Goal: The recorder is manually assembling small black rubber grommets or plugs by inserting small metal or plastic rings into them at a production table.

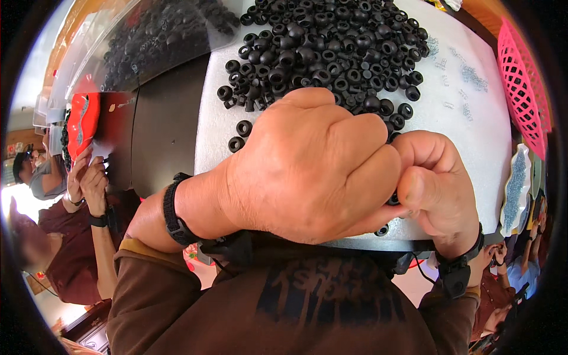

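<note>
My left hand point(307, 165) and my right hand point(435, 183) are pressed together over the near edge of a white foam sheet point(473, 130). Both have their fingers curled shut. A small black rubber ring point(394, 199) shows between them, pinched where the fingers meet; which hand grips it I cannot tell. A large heap of black rubber rings point(331, 47) lies on the sheet just beyond my knuckles. One loose ring point(382, 230) lies at the sheet's near edge under my hands.
Small clear bits point(473, 76) are scattered at the sheet's right. A pink mesh basket point(523, 89) stands at far right. A clear bag of black rings point(160, 35) lies at upper left. Other people sit at left point(77, 195) and lower right.
</note>
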Available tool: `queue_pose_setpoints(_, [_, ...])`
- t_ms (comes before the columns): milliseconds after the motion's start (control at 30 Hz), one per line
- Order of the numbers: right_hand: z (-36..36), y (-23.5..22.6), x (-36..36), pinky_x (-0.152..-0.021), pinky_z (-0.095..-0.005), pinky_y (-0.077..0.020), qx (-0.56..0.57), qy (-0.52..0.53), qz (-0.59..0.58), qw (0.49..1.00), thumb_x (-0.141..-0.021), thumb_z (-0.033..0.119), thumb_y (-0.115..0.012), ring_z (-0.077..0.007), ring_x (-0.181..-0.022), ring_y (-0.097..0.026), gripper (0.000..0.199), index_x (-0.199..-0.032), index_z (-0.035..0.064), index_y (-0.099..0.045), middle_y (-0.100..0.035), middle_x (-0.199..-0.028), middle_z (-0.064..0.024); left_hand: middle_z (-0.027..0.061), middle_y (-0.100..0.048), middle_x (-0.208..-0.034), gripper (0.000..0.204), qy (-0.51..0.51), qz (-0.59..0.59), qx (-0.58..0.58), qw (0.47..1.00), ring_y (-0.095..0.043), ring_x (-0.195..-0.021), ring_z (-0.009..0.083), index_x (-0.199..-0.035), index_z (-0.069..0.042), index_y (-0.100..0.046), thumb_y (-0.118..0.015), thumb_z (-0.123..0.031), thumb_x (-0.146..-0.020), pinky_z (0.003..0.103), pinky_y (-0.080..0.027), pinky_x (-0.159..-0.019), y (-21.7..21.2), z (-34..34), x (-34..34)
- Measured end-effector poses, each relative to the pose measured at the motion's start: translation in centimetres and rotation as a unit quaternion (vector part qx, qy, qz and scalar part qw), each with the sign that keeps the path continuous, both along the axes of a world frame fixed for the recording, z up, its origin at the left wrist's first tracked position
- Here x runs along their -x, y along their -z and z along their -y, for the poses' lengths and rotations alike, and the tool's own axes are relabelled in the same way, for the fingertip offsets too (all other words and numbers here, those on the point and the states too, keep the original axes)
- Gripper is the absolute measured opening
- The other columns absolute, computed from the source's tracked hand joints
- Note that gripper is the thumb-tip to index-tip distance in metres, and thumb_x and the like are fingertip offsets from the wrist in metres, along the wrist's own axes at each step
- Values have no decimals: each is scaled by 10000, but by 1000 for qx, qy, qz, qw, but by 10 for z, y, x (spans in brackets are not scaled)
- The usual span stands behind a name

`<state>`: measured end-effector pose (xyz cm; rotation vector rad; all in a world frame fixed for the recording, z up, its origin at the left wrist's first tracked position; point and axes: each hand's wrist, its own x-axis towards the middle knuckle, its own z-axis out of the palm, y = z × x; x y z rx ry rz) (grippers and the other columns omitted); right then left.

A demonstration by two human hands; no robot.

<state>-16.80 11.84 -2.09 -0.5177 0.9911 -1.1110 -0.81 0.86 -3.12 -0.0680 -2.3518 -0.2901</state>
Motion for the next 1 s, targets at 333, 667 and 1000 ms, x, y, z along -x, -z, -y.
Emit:
queue_pose_setpoints(333, [-1,0,-2,-499,-179,-356,58,24,5,998,-859,252,-649,-36,-565,-475,243,-785,24,-606,-552,-640,8,46,-370,-552,405,43,9,-122,992,-330,-422,200,-600,-77,-438,-771,-307,-600,311,-238,-396,-4,6,14])
queue_pose_setpoints(667, [-4,-7,-5,-564,-182,-348,82,4,-71,994,-919,237,-560,-28,-638,-436,248,-906,-4,-614,-529,-709,29,56,-428,-596,408,10,-9,-59,998,-397,-446,197,-654,-58,-499,-779,-350,-592,302,-292,-419,-2,12,7])
queue_pose_setpoints(1000, [-4,-6,-10,-575,-195,-346,109,-11,-70,992,-928,217,-542,-40,-657,-425,241,-885,-12,-602,-506,-712,25,84,-479,-707,437,23,-12,-22,999,-470,-516,216,-730,-39,-513,-790,-347,-591,305,-354,-451,-7,9,1])
